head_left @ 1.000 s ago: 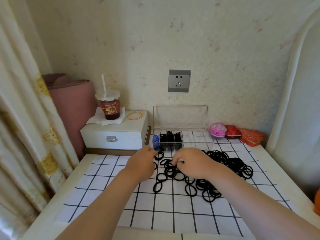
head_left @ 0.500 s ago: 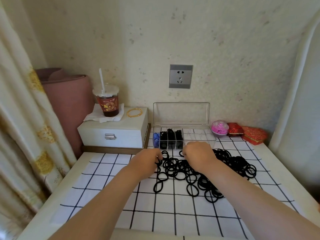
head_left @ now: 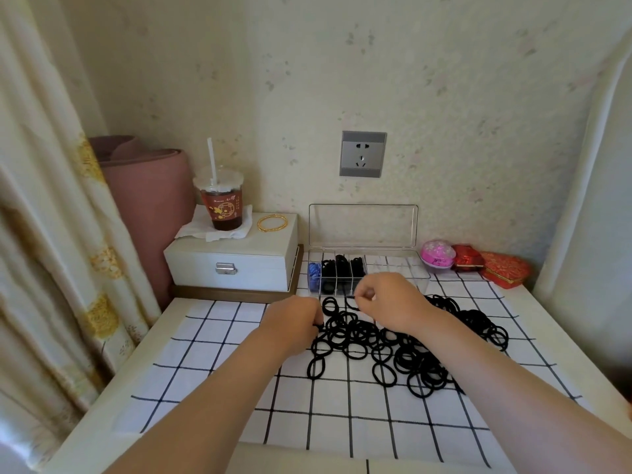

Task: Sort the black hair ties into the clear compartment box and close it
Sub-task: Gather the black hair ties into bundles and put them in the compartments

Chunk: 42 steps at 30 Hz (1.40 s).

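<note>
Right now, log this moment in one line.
stage: sorting | left hand: grips ties at pile edge | right hand: pinches tie by box | box: open, part filled

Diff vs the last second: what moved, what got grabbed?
The right hand lifted off the pile of black hair ties toward the clear compartment box, now pinching one hair tie. The left hand barely shifted, fingers curled on ties at the pile's left edge. The lid stays open; drink cup and white drawer box unchanged.
</note>
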Motion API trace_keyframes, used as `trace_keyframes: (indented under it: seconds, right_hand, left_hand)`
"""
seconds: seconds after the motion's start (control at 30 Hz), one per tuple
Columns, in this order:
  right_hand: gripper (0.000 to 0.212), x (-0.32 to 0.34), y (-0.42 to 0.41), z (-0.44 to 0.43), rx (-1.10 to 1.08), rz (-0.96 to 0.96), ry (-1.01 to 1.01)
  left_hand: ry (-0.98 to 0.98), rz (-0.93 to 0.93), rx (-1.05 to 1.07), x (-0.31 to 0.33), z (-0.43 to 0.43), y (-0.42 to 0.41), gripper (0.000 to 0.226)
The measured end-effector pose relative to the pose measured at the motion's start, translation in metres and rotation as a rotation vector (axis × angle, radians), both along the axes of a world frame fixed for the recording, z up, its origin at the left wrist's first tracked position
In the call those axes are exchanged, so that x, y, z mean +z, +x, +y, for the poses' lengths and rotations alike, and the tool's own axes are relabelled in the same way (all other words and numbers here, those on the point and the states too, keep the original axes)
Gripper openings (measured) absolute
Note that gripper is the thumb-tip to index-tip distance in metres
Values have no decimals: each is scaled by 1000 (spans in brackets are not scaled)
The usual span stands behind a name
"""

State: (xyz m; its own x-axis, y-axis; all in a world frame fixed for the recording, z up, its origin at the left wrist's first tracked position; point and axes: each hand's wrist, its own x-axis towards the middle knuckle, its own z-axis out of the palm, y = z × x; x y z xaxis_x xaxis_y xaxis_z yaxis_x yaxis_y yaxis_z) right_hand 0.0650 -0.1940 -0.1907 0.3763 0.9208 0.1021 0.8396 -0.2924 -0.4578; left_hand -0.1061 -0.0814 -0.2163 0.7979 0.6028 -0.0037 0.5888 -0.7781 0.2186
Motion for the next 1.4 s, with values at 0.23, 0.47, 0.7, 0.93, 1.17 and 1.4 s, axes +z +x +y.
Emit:
trace_keyframes:
  seconds: [0.23,0.47,0.7,0.93,1.17,1.4]
  right_hand:
    - [24,12,-3,-4,25,377,-194]
    - [34,-9,-4,1,-6,-54,-331]
    - [18,-2,-12,2,-2,-167,-403]
    - [9,17,-5,1,-3,52,-146]
    - [20,19,-25,22,105,273,-90]
    - [44,8,-52,40,311,-104,-303]
  left_hand:
    - [-438,-123,17,13,7,-4,18]
    - [-630,-146,49,10,3,-6,20]
    - [-404,-150,-35,4,10,-12,24]
    - [-353,-246,-1,8,27,-22,21]
    - [-17,-55,109,2,42,-45,30]
    - [4,-80,83,-9,44,-46,25]
